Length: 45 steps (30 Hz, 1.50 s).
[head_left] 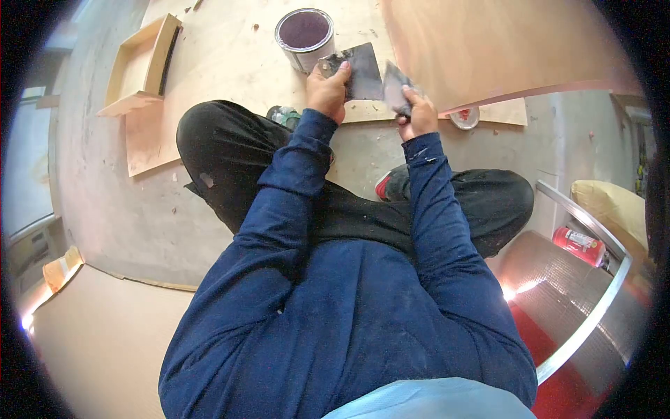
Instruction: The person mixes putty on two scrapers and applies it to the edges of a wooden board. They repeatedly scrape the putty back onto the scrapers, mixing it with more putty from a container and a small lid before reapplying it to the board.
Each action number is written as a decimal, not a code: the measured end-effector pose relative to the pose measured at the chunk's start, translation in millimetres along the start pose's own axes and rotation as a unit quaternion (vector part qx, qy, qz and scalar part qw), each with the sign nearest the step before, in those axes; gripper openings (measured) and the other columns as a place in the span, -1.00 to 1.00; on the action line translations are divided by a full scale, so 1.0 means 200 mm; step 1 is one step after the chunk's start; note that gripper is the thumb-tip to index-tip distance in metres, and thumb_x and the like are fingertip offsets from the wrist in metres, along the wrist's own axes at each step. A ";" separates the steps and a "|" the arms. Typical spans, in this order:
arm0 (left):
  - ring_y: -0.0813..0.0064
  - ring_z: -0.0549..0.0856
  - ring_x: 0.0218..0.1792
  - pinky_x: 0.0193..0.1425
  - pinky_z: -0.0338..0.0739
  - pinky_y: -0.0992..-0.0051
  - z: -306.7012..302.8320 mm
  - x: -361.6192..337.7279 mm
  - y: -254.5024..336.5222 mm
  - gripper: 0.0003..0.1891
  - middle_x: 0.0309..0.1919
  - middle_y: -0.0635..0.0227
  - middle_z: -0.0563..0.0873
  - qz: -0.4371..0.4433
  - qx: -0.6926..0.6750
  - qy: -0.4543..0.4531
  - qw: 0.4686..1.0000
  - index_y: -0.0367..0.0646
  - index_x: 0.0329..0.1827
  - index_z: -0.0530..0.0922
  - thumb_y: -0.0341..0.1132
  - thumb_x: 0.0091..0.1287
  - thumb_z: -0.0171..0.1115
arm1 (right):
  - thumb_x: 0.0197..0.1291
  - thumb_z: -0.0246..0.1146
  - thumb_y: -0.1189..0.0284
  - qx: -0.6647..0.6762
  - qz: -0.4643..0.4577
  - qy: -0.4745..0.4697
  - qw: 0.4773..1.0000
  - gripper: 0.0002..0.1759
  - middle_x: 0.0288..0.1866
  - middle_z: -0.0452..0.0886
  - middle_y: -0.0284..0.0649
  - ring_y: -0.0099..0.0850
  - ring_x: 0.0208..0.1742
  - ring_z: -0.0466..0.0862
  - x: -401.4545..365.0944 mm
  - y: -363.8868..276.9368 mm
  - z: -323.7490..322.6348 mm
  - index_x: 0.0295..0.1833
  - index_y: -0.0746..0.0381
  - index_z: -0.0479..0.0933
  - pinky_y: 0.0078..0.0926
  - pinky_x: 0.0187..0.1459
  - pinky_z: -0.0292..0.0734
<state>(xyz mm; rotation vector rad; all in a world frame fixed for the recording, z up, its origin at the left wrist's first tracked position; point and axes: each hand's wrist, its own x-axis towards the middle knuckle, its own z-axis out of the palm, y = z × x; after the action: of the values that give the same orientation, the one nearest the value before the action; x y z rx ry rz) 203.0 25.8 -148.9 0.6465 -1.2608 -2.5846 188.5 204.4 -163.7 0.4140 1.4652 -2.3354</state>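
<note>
My left hand (326, 92) is closed on a flat dark plate (363, 72), its thumb on the upper face. To the right, my right hand (420, 113) grips a scraper (395, 89) with a grey, slightly blurred blade. The blade is close to the plate's right edge; whether they touch is hard to tell. Just beyond my left hand stands an open metal can (304, 31) with dark brownish-purple material inside. The fingers under the plate are hidden.
Plywood sheets (230, 42) lie in front, with a wooden drawer-like box (139, 66) at the left. A round lid (463, 118) sits near the right sheet's edge. At the right are a red canister (579, 246) and a curved metal frame (593, 314).
</note>
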 end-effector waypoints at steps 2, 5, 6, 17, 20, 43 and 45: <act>0.40 0.72 -0.28 -0.21 0.69 0.35 0.04 -0.04 0.06 -0.77 -0.19 0.29 0.69 -0.001 -0.014 -0.006 1.000 -0.21 0.07 0.47 -0.46 0.38 0.17 | 0.21 0.29 0.43 0.001 -0.068 0.181 0.981 -0.78 -0.31 0.61 -0.34 -0.53 -0.51 0.61 0.07 0.05 -0.07 -0.06 0.18 0.46 -0.63 -0.73 0.38; 0.36 0.71 -0.25 -0.19 0.70 0.25 0.04 -0.05 0.10 -0.76 -0.17 0.27 0.69 -0.024 -0.041 0.012 0.999 -0.21 0.07 0.48 -0.44 0.37 0.19 | 0.22 0.28 0.53 0.044 -0.116 0.170 0.978 -0.73 -0.18 0.62 -0.26 -0.37 -0.28 0.66 -0.03 -0.01 0.04 0.03 0.22 0.46 -0.41 -0.50 0.63; 0.36 0.71 -0.25 -0.19 0.70 0.25 0.01 -0.03 0.06 -0.76 -0.17 0.27 0.69 -0.021 -0.046 0.016 0.999 -0.21 0.07 0.48 -0.44 0.37 0.19 | 0.22 0.28 0.56 0.091 -0.150 0.146 0.974 -0.70 -0.13 0.63 -0.25 -0.33 -0.19 0.66 -0.09 -0.04 0.11 0.07 0.24 0.46 -0.32 -0.39 0.70; 0.42 0.68 -0.22 -0.07 0.54 0.45 0.03 -0.02 0.10 -0.75 -0.21 0.20 0.73 0.140 0.113 0.204 0.962 -0.36 -0.04 0.56 -0.47 0.23 0.29 | 0.19 0.18 0.62 -0.558 -0.234 -0.074 0.792 -0.62 -0.08 0.67 0.08 -0.14 0.01 0.70 -0.05 0.08 -0.04 0.14 0.18 0.55 -0.34 0.01 0.55; 0.48 0.67 -0.27 -0.14 0.55 0.46 -0.03 0.03 0.07 -0.74 -0.24 0.22 0.70 0.256 0.241 0.217 0.911 -0.36 -0.05 0.54 -0.46 0.23 0.32 | 0.16 0.13 0.69 -0.518 -0.234 -0.023 0.823 -0.54 0.00 0.64 0.07 -0.10 0.09 0.66 -0.16 -0.03 0.11 0.19 0.16 0.55 -0.32 0.05 0.54; 0.38 0.52 -0.69 -0.65 0.44 0.43 0.06 -0.18 0.13 -0.69 -0.59 0.33 0.58 -0.121 -0.028 -0.004 0.992 -0.08 -0.42 0.51 -0.01 0.24 0.10 | -0.08 0.02 0.84 -0.411 -0.586 -0.113 0.689 -0.31 0.21 0.55 0.03 -0.03 0.22 0.57 -0.35 0.00 0.37 0.24 0.22 0.53 -0.33 0.23 0.47; 0.40 0.54 -0.68 -0.65 0.42 0.44 0.04 -0.16 0.11 -0.72 -0.59 0.34 0.57 -0.190 0.000 -0.058 0.980 -0.09 -0.39 0.54 -0.05 0.21 0.16 | 0.04 0.04 0.78 -0.390 -0.383 -0.006 0.837 -0.39 0.25 0.54 0.00 -0.13 0.19 0.61 -0.29 -0.03 0.29 0.25 0.22 0.52 -0.35 0.23 0.46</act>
<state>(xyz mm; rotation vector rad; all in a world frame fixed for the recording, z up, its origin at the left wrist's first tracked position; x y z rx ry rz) 226.6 29.7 -117.3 0.8180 -1.2759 -2.9692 233.7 161.3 -110.4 -0.5061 2.7354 -1.8824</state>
